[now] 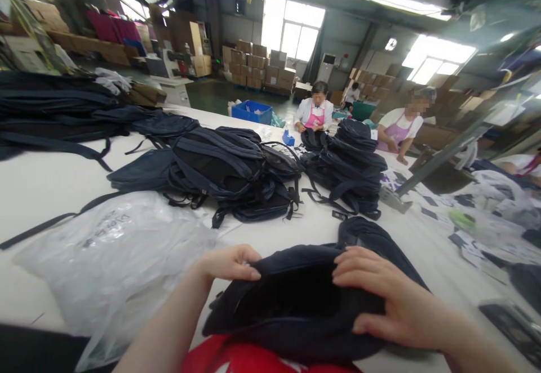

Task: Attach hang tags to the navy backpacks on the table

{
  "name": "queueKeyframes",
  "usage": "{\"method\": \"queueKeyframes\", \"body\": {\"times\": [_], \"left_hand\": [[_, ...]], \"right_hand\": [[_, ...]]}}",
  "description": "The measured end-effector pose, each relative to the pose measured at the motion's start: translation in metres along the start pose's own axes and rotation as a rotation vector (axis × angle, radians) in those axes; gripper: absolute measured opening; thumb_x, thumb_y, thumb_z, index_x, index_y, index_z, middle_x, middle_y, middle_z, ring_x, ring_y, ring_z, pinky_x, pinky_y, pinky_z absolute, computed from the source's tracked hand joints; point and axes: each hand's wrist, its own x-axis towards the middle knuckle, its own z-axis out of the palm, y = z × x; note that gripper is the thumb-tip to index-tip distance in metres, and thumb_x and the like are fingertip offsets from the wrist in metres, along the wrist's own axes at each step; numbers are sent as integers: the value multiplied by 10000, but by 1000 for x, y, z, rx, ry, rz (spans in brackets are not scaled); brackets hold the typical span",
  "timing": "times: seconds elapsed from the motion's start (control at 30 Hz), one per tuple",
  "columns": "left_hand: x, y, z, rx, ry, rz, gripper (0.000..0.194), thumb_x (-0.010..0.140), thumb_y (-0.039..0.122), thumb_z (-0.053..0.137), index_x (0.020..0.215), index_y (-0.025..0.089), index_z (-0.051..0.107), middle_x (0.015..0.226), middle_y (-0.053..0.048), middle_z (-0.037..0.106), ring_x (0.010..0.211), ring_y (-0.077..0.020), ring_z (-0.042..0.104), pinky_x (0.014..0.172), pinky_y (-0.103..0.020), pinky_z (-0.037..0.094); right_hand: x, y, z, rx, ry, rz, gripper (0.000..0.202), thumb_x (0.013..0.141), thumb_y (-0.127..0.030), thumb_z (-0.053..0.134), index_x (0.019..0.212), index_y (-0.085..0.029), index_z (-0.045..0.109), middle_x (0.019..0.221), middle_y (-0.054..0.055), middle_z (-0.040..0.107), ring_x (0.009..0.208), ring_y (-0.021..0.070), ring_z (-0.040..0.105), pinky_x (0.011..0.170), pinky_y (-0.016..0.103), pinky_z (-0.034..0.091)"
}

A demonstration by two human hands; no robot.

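Note:
A dark navy bag (304, 333) lies at the table's near edge in front of me, its mouth gaping toward me with a black interior. My left hand (236, 263) pinches the upper left part of its rim between thumb and fingers. On the right side of the opening, my right hand (380, 288) grips the fabric, fingers over the top edge and thumb lower down. Behind it rests another dark padded piece (376, 243). To the left, a crumpled clear plastic bag (127, 249) with handwriting lies on the white table (51, 181).
Piles of navy backpacks (220, 159) and a taller stack (355, 164) stand beyond my hands. A metal post (448, 147) slants at the right. Labels (469, 249) lie scattered there. Two people work across the table, near a blue bin (252, 112).

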Motion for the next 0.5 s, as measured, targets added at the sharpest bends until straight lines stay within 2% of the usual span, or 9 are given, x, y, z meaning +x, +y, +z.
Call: {"method": "queueKeyframes", "body": {"times": [0.07, 0.1, 0.17, 0.23, 0.3, 0.4, 0.43, 0.5], "left_hand": [[-16, -2, -2, 112, 6, 4, 390, 814, 510, 624, 903, 144, 724, 758, -17, 648, 705, -149, 553, 688, -229, 457], [-24, -3, -3, 153, 29, -4, 380, 820, 500, 619, 901, 143, 720, 755, -16, 639, 710, -149, 549, 693, -229, 453], [-41, -3, -5, 203, 111, -34, 369, 812, 498, 624, 836, 139, 703, 708, -6, 607, 679, -140, 532, 660, -220, 441], [-58, 5, -3, 245, 235, -39, 353, 755, 494, 683, 772, 142, 665, 689, 6, 584, 661, -131, 517, 637, -212, 432], [-70, 22, 7, 307, 433, 21, 331, 724, 457, 720, 826, 151, 645, 761, 0, 609, 713, -137, 535, 678, -217, 444], [-71, 62, 36, 423, 729, 143, 279, 834, 399, 609, 981, 163, 638, 869, -29, 643, 794, -147, 567, 753, -235, 452], [-66, 76, 46, 474, 764, 141, 261, 874, 384, 552, 975, 166, 652, 848, -30, 648, 774, -143, 572, 745, -235, 448], [-50, 99, 60, 601, 732, 95, 273, 908, 363, 489, 950, 182, 689, 816, -32, 671, 744, -144, 582, 730, -240, 436]], "right_hand": [[0, 26, -1, 24, 112, 57, 741, 700, -521, 748, 1355, -277, 502, 1430, 114, 465, 1342, 326, 394, 1136, 498, 308], [0, 38, -2, 41, 127, 85, 850, 651, -546, 773, 1393, -273, 460, 1468, 125, 416, 1357, 352, 369, 1129, 513, 312], [1, 53, -2, 77, 72, 119, 1020, 553, -567, 820, 1435, -276, 400, 1494, 131, 377, 1356, 383, 365, 1126, 531, 310], [5, 58, 3, 92, 16, 135, 1085, 495, -547, 848, 1441, -280, 390, 1495, 128, 367, 1346, 393, 377, 1129, 532, 307], [12, 54, 12, 77, 25, 132, 1059, 491, -515, 851, 1424, -276, 412, 1492, 126, 356, 1344, 391, 378, 1140, 528, 291], [25, 40, 25, 50, 49, 88, 996, 511, -492, 841, 1397, -267, 443, 1465, 131, 377, 1332, 382, 390, 1141, 519, 298], [30, 35, 27, 42, 51, 67, 983, 518, -484, 839, 1393, -264, 447, 1456, 133, 383, 1326, 378, 396, 1137, 514, 307], [40, 26, 28, 29, 56, 14, 948, 536, -443, 833, 1386, -259, 455, 1442, 135, 392, 1315, 366, 408, 1128, 501, 326]]}}
